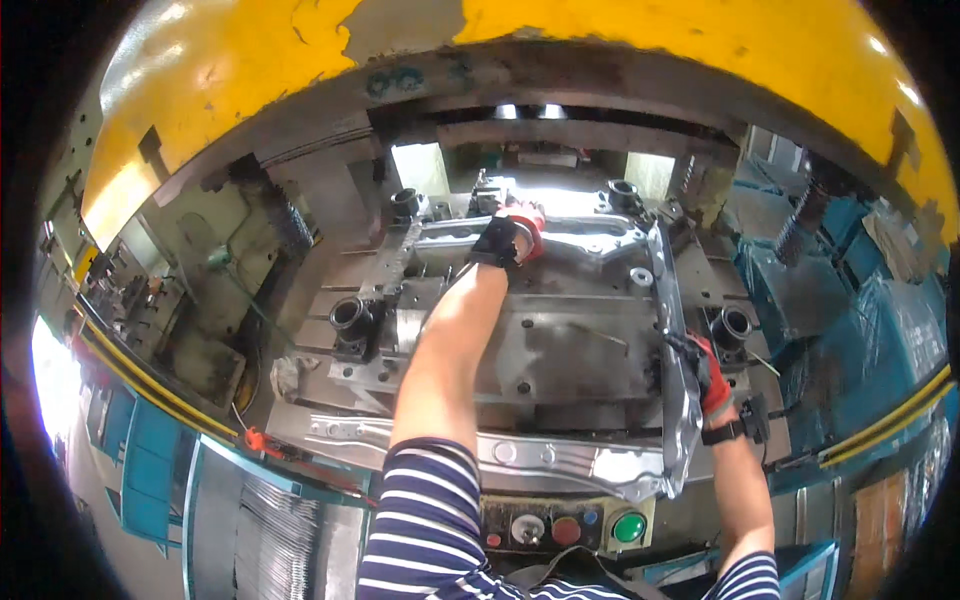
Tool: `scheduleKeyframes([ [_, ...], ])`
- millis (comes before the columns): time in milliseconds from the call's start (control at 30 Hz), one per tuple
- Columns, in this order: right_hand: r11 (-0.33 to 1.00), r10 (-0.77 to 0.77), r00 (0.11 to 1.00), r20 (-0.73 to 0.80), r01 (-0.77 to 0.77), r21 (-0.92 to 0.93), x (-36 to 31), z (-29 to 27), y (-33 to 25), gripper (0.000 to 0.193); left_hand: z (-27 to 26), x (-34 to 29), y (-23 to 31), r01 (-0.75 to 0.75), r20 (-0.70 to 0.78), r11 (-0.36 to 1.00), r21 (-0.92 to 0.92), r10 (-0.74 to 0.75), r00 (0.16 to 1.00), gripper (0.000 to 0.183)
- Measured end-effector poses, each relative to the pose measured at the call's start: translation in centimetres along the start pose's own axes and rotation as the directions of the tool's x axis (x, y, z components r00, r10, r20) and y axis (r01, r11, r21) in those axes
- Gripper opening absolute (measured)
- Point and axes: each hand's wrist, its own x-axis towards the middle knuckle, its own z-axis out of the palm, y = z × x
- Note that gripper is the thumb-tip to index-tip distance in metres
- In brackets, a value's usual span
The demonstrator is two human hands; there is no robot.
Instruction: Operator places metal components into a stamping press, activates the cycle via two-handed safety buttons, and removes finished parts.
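Note:
A silvery stamped sheet-metal panel (677,350) runs front to back along the right side of the press die (570,330). Similar long strips lie across the near side and the far side; whether all three are one piece I cannot tell. My right hand (708,378), in a red and black glove, is closed round the outer edge of the right-hand panel. Stretched out over the die, my left hand (527,230) in a red glove is on the far metal strip (590,237). Its fingers are partly hidden, but appear bent over the strip.
Black round posts (352,318) stand at the die's corners. Overhead curves the yellow press body (650,25). A control box with a green button (629,527) is in front of me. Stacked metal sheets (275,540) stand at near left, wrapped blue bins (890,310) at right.

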Motion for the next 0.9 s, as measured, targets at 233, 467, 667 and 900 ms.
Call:
scheduleKeyframes([
  [233,0.948,0.168,0.978,0.126,-0.196,0.252,-0.3,-0.5,-0.3,0.025,1.0,3.7,-1.0,0.13,0.22,0.982,-0.139,-0.097,0.971,0.047],
  [467,0.997,-0.08,0.981,-0.175,0.078,-0.018,-0.4,-4.6,3.5,0.036,-2.6,-2.7,-0.7,0.211,-0.459,0.971,0.113,-0.137,0.878,0.039],
  [667,0.922,-0.277,0.961,0.01,0.269,-0.278,0.8,-6.6,4.3,0.037,-6.0,-21.1,-3.7,0.12,-0.363,0.98,-0.161,-0.172,0.916,0.073],
  [900,0.811,-0.356,0.909,0.217,0.416,-0.412,0.3,-5.2,2.6,0.039,-0.7,-43.5,-6.4,0.364,0.019,0.931,-0.015,-0.364,0.931,0.082],
])
